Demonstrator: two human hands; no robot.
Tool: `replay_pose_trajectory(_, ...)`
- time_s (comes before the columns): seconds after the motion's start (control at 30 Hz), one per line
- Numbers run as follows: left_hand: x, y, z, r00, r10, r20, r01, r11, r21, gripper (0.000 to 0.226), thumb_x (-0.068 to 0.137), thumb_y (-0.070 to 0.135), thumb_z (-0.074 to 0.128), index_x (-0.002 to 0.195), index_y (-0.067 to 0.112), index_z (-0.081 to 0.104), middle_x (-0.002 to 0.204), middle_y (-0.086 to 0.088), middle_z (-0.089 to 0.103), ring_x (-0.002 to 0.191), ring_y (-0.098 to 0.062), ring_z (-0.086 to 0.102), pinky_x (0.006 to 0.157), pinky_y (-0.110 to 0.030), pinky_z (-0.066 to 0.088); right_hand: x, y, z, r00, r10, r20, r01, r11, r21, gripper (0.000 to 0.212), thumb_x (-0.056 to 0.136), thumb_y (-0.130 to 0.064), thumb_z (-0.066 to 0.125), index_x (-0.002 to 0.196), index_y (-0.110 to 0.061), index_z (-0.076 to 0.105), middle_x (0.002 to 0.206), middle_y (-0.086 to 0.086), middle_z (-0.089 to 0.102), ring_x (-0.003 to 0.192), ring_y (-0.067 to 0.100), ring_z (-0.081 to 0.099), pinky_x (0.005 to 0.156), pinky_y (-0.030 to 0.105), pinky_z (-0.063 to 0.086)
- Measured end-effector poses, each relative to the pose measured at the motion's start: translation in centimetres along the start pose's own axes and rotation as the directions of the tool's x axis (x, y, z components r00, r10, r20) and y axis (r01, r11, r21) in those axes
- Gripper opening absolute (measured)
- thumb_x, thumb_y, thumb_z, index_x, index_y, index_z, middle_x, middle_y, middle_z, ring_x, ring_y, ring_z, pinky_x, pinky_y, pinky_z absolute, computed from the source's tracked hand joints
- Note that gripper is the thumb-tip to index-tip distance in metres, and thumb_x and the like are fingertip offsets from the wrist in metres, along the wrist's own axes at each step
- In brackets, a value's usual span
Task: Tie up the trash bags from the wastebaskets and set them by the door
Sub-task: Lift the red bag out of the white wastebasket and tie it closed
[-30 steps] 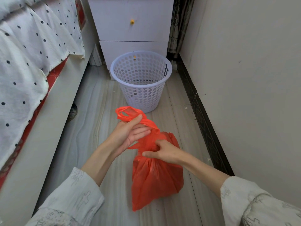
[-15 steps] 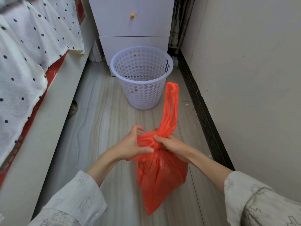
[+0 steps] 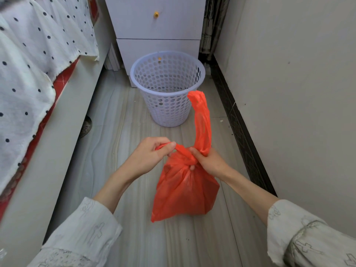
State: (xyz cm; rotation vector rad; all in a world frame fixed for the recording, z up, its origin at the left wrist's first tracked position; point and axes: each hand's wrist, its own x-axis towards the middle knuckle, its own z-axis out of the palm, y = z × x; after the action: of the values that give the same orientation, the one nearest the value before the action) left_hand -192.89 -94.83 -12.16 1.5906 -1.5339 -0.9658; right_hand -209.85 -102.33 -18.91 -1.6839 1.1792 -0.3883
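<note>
Red trash bag (image 3: 185,187) hangs centre, low over floor, wastebasket (image 3: 167,87) at 12 o'clock. Left hand (image 3: 148,157) pinches short handle (image 3: 179,148), pulling toward 9. Right hand (image 3: 210,162) grips long handle (image 3: 202,124) standing toward 12. Half-knot (image 3: 189,159) between hands, looks loose imo.

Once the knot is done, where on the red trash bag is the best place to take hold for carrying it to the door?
Probably the long handle loop standing up from the knot of the red trash bag, taken from above. It rises clear of the body, and the weight would hang straight below. The right hand already grips its base; the left hand pinches the shorter handle.
</note>
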Motion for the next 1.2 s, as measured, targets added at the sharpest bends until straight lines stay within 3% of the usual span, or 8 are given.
replay_pose_trajectory(0.13, -0.1, 0.7, -0.1, 0.998, 0.016, -0.058, -0.025, 0.988, -0.153, 0.043, 0.087, 0.004, 0.053, 0.046, 0.014, 0.044, 0.081, 0.002, 0.056, 0.058, 0.003, 0.047, 0.049, -0.005, 0.033, 0.2, 0.0, -0.3, 0.999, 0.029, -0.031, -0.026, 0.997, 0.077, 0.051, 0.096, -0.032, 0.043, 0.047, -0.019, 0.055, 0.034, -0.009, 0.053, 0.043, -0.003, 0.05, 0.059, 0.016, 0.04)
replay_pose_trajectory(0.33, -0.8, 2.3, 1.4, 0.915, -0.049, 0.401, 0.105, 0.987, -0.118, 0.031, 0.092, 0.006, 0.044, 0.08, -0.016, 0.063, 0.1, -0.009, 0.063, 0.061, 0.015, 0.054, 0.049, 0.002, 0.034, 0.7, -0.7, -1.1, 0.962, 0.242, 0.123, -0.272, 0.834, 0.48, 0.039, 0.097, -0.029, 0.042, 0.063, -0.014, 0.055, 0.029, -0.007, 0.041, 0.026, 0.001, 0.036, 0.033, 0.013, 0.029)
replay_pose_trajectory(0.43, -1.1, 1.5, 1.5, 0.814, -0.156, 0.56, 0.266, 0.957, -0.119, 0.046, 0.092, 0.041, 0.04, 0.097, 0.008, 0.072, 0.092, -0.001, 0.066, 0.073, 0.006, 0.06, 0.07, -0.006, 0.042, 0.1, -0.4, -1.4, 0.93, 0.263, 0.257, -0.358, 0.806, 0.472, 0.041, 0.096, -0.034, 0.04, 0.064, -0.016, 0.059, 0.035, -0.006, 0.043, 0.029, 0.002, 0.038, 0.032, 0.012, 0.027)
replay_pose_trajectory(0.5, -0.9, 0.6, 1.5, 0.764, -0.18, 0.619, 0.332, 0.933, -0.138, 0.057, 0.089, 0.053, 0.033, 0.081, 0.013, 0.074, 0.106, -0.002, 0.07, 0.101, -0.004, 0.063, 0.092, -0.018, 0.048, -0.2, -0.1, -1.4, 0.916, 0.255, 0.311, -0.374, 0.824, 0.426, 0.04, 0.096, -0.036, 0.041, 0.065, -0.018, 0.06, 0.041, -0.004, 0.044, 0.033, 0.002, 0.038, 0.034, 0.012, 0.028)
replay_pose_trajectory(0.6, -0.3, -0.9, 1.9, 0.889, -0.247, 0.386, 0.361, 0.895, -0.26, 0.055, 0.095, 0.04, 0.033, 0.062, 0.007, 0.063, 0.092, -0.01, 0.072, 0.085, -0.009, 0.068, 0.081, -0.024, 0.053, -0.4, 0.0, -1.7, 0.93, 0.173, 0.323, -0.3, 0.865, 0.402, 0.032, 0.094, -0.031, 0.046, 0.066, -0.018, 0.057, 0.055, -0.002, 0.045, 0.041, 0.003, 0.042, 0.038, 0.012, 0.031)
replay_pose_trajectory(0.7, 0.0, -3.3, 2.8, 0.965, -0.249, 0.083, 0.261, 0.949, -0.177, 0.016, 0.091, 0.013, 0.049, 0.077, 0.014, 0.057, 0.086, -0.002, 0.065, 0.065, 0.008, 0.058, 0.064, -0.011, 0.046, -0.7, 0.0, -2.2, 0.927, 0.127, 0.352, -0.287, 0.844, 0.452, 0.028, 0.093, -0.019, 0.05, 0.065, -0.014, 0.052, 0.049, -0.007, 0.05, 0.039, 0.0, 0.045, 0.04, 0.011, 0.036)
replay_pose_trajectory(0.9, 0.1, -4.6, 5.5, 0.987, -0.108, 0.121, 0.103, 0.994, 0.049, 0.027, 0.076, 0.015, 0.07, 0.102, 0.013, 0.066, 0.093, 0.007, 0.062, 0.076, 0.003, 0.051, 0.078, -0.011, 0.04, -1.0, 0.0, -2.9, 0.892, 0.038, 0.45, -0.266, 0.849, 0.457, 0.024, 0.092, -0.004, 0.046, 0.07, -0.01, 0.053, 0.052, -0.011, 0.06, 0.051, 0.0, 0.057, 0.051, 0.01, 0.044)
replay_pose_trajectory(1.2, -0.1, -5.5, 5.0, 0.988, -0.119, 0.097, 0.121, 0.993, -0.014, 0.021, 0.059, 0.047, 0.056, 0.077, 0.037, 0.061, 0.065, 0.012, 0.053, 0.063, -0.006, 0.042, 0.064, -0.018, 0.037, -1.8, -1.5, -2.9, 0.858, -0.031, 0.513, -0.103, 0.968, 0.231, 0.016, 0.085, 0.001, 0.056, 0.075, -0.011, 0.055, 0.061, -0.015, 0.054, 0.058, -0.005, 0.049, 0.059, 0.007, 0.039)
